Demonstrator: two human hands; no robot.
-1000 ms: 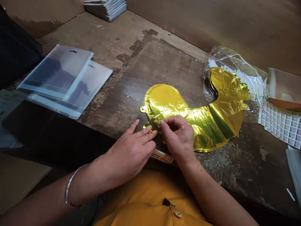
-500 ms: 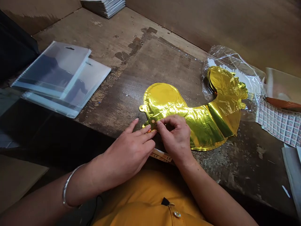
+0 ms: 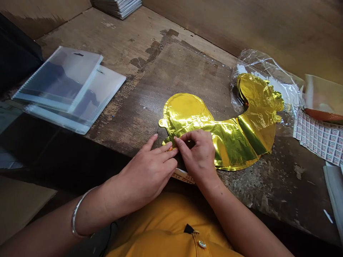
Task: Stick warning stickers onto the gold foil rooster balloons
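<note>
A shiny gold foil balloon (image 3: 187, 110), flat and curved, lies on the worn wooden table. My left hand (image 3: 150, 167) is open at its near left end, fingers stretched out and spread, fingertips against the foil. Its thumb is hidden. A small orange-red spot shows by those fingertips. My right hand (image 3: 199, 151) is closed in a pinch just beside them, thumb tip at a tiny orange sticker (image 3: 174, 137) on the foil. Below the hands, a strip of printed stickers (image 3: 183, 176) with CE marks shows at the table edge, partly hidden.
Clear plastic pouches (image 3: 61, 78) lie overlapped at the left. A transparent bag (image 3: 270, 67) sits behind the balloon's far end, near a printed sticker sheet (image 3: 318, 135). A stack of papers (image 3: 120, 7) stands at the back. The table edge (image 3: 120, 153) runs close to my body.
My right thumb and fingertips have moved slightly left, now partly covering the small round sticker that showed beside them. The strip below has shifted slightly; my left hand is nearly still.
</note>
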